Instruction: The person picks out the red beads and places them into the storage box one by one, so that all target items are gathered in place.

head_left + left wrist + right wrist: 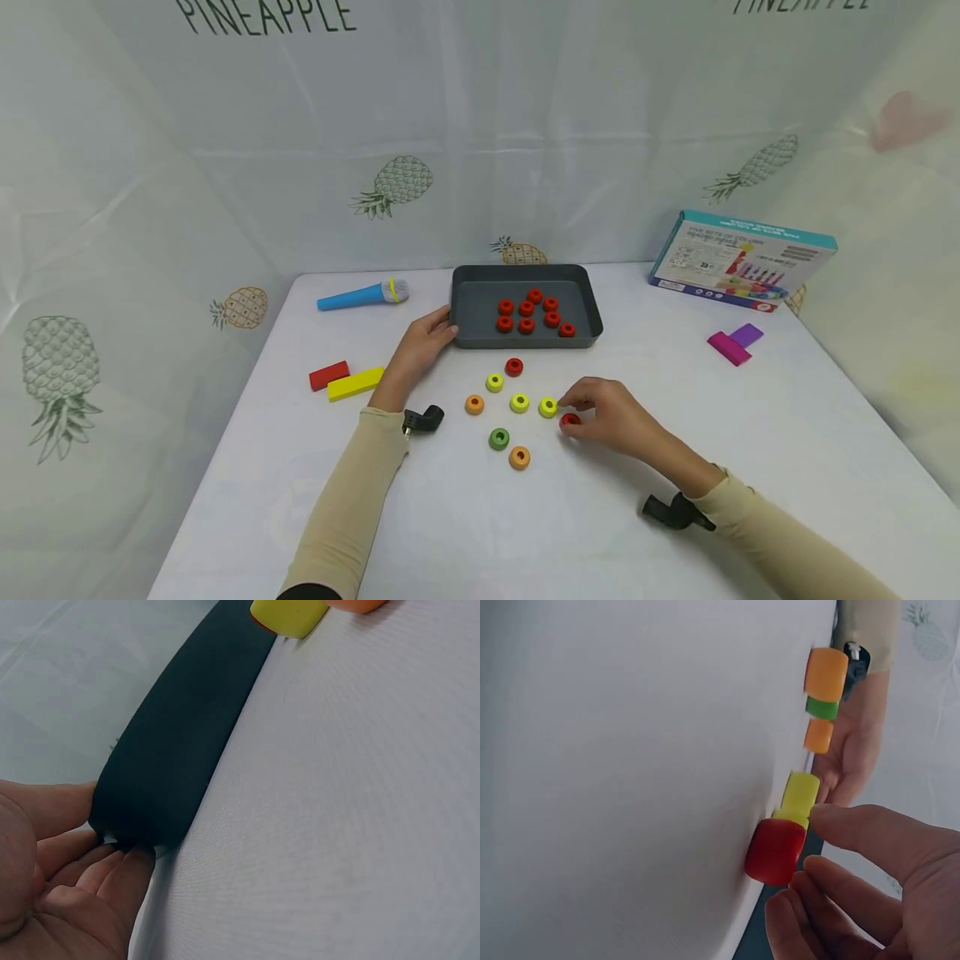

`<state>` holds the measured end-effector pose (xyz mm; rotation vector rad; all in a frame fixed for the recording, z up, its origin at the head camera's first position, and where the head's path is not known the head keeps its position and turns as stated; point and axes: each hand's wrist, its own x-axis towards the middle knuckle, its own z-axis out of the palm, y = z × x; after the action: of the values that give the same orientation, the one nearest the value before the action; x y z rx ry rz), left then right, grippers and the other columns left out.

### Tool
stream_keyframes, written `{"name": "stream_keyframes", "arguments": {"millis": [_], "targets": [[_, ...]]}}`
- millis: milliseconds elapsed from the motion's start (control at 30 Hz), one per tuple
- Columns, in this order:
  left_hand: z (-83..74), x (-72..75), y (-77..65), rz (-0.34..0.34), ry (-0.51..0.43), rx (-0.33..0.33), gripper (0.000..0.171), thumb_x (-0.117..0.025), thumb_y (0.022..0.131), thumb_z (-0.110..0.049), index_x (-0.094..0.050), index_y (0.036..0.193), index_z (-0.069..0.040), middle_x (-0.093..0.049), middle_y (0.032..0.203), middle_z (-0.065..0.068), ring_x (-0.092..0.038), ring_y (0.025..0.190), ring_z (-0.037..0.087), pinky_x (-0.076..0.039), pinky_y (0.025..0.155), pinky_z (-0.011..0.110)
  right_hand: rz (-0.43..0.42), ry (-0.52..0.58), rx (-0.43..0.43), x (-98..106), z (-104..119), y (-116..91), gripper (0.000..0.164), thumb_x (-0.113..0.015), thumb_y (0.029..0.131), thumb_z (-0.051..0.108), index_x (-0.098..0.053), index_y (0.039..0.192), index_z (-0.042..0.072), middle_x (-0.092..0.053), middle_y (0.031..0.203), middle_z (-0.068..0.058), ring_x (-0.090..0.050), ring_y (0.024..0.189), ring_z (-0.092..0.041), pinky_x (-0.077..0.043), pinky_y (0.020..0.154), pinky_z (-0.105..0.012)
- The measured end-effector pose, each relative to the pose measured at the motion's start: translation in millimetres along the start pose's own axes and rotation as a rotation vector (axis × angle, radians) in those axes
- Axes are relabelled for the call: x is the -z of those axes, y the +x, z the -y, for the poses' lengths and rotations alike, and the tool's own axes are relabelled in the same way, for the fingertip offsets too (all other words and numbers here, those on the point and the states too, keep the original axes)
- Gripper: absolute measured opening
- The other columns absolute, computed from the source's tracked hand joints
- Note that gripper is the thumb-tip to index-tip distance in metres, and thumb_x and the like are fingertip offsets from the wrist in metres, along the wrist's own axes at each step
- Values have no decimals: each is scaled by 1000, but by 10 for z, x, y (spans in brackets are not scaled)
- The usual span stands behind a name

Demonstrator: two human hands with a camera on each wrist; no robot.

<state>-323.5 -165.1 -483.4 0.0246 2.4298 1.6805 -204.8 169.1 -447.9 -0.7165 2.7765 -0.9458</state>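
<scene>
My left hand grips the front left corner of a dark grey tray; in the left wrist view its thumb and fingers close around the tray's end. Several small red rings lie in the tray. Over a red ring on the table, my right hand reaches with thumb and fingers spread around it. In the right wrist view the fingertips are right at the edge of this red ring, with a gap at the thumb. Close by stands a yellow ring.
Between the hands lie more yellow rings, orange rings, a green ring and another red ring. Red and yellow blocks and a blue toy microphone are left; purple blocks and a box right.
</scene>
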Motion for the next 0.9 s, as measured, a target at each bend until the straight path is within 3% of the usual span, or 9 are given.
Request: {"name": "stream_keyframes", "arguments": {"millis": [233, 900], "targets": [[23, 0, 7, -1, -13, -13, 61, -60, 103, -31, -37, 158, -25, -37, 164, -3, -43, 147, 16, -39, 121, 36, 17, 16, 45, -33, -16, -34, 22, -84, 78, 5, -78, 99, 10, -74, 98, 1, -67, 87, -12, -61, 77, -24], [-23, 5, -7, -8, -22, 8, 60, -61, 102, -31, -38, 157, -27, -37, 164, -3, -42, 147, 16, -38, 121, 36, 29, 26, 72, -21, -33, -14, 20, -84, 79, 5, -79, 97, 11, -74, 95, 4, -67, 89, -11, -62, 79, -25]]}}
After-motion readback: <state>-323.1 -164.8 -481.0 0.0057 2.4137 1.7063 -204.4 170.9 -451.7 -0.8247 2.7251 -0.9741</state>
